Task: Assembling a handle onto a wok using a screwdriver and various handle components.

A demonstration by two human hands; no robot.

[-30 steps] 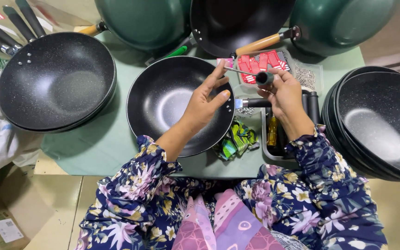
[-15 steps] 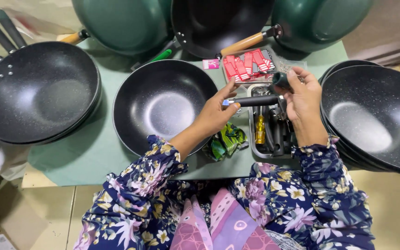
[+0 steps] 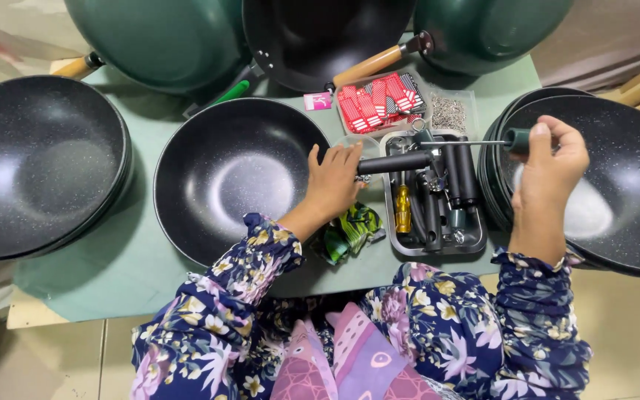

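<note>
left hand (image 3: 332, 180): lies on the right rim of the middle wok (image 3: 235, 178), fingers curled round the near end of a black handle (image 3: 394, 162); closed on it
black handle: lies level, runs from the left hand rightward over the metal tray (image 3: 475, 241), butted against the wok rim
right hand (image 3: 550, 167): raised over the right-hand pan stack, fingers closed round the dark green grip of a screwdriver (image 3: 516, 140)
screwdriver: held level, thin shaft points left toward the far end of the black handle; tip contact cannot tell
middle wok: black, speckled inside, sits on the green worktop (image 3: 135, 259) right in front of the person
metal tray: just right of the wok, holds more black handles, a yellow-handled tool (image 3: 403, 209) and small metal bits
right pan stack (image 3: 616, 185): black speckled pans nested, touching the tray's right side, partly under the right hand
left pan stack (image 3: 38, 163): black speckled pans, well apart from the hands
back row: green wok (image 3: 157, 37), black wok with wooden handle (image 3: 320, 33), another green wok (image 3: 483, 30)
red packets (image 3: 375, 104): just behind the tray, next to a clear box of small screws (image 3: 450, 112)
green wrapper (image 3: 350, 230): crumpled, on the worktop edge below the left wrist
sleeves: dark blue floral, both arms
</note>
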